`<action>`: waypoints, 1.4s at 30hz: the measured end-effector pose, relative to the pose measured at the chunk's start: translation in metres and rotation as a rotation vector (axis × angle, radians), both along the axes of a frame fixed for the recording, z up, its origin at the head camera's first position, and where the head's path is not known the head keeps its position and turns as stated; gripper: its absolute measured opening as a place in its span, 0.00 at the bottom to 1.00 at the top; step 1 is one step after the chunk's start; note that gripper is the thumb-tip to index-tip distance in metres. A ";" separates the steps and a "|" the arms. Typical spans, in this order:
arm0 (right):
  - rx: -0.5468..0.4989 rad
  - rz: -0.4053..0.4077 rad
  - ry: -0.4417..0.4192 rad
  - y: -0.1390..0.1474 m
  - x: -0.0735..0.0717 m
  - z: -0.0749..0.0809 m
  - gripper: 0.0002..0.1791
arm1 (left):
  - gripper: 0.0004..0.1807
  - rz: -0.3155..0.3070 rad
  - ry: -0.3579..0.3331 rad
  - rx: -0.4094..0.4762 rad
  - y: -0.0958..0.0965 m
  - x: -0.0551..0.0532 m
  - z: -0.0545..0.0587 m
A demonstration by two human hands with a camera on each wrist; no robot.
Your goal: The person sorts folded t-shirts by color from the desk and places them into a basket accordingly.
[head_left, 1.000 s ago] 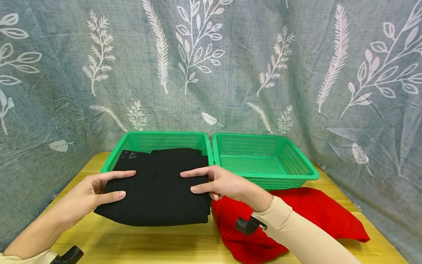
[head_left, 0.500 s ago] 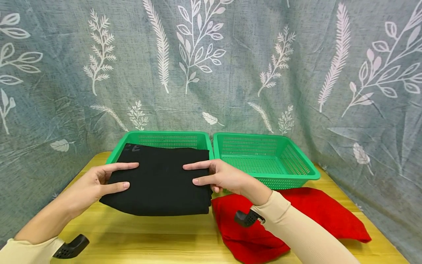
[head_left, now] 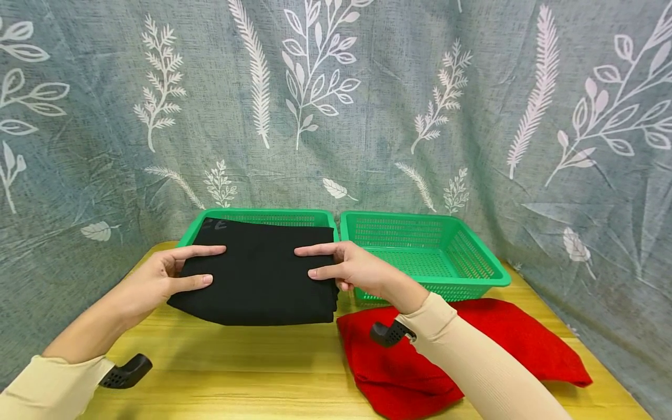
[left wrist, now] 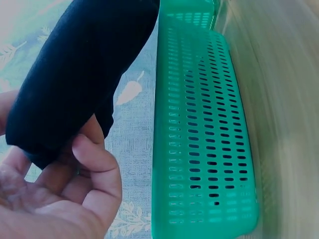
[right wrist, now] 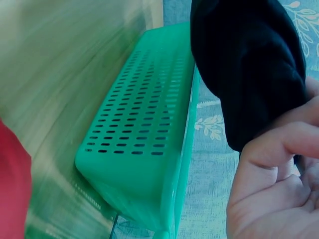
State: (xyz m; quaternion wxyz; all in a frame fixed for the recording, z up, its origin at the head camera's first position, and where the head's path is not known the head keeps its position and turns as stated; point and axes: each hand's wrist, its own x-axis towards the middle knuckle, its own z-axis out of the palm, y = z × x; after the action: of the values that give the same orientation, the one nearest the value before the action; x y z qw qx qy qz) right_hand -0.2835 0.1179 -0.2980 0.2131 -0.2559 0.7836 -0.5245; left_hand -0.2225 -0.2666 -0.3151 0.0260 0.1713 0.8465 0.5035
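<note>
A folded black garment with faint grey marks at its far left corner is held up level above the table. My left hand grips its left edge, thumb and index finger on top and the other fingers underneath. The right edge is held the same way by my right hand. Behind and partly under the garment stands the left green basket, its inside mostly hidden. In the left wrist view, curled fingers support the garment's rolled edge; the right wrist view shows a similar grip on the black fabric.
A second green basket, with nothing seen inside, stands right beside the first. Red cloth lies rumpled at the right of the wooden table, partly beneath my right forearm. A grey-green leaf-patterned curtain hangs behind.
Both hands have carried the black garment forward and up, slightly to the right, so it covers more of the left basket. The baskets and the red cloth have not moved.
</note>
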 end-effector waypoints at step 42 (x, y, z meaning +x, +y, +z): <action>-0.015 -0.083 0.089 -0.012 -0.058 0.017 0.26 | 0.33 0.042 -0.028 -0.007 0.006 -0.064 0.013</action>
State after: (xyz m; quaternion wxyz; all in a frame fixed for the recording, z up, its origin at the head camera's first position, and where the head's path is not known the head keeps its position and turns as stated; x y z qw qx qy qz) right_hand -0.3416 0.1062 -0.2807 0.1540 -0.2481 0.7984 -0.5267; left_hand -0.2862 -0.2604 -0.3023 0.0278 0.1465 0.8511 0.5033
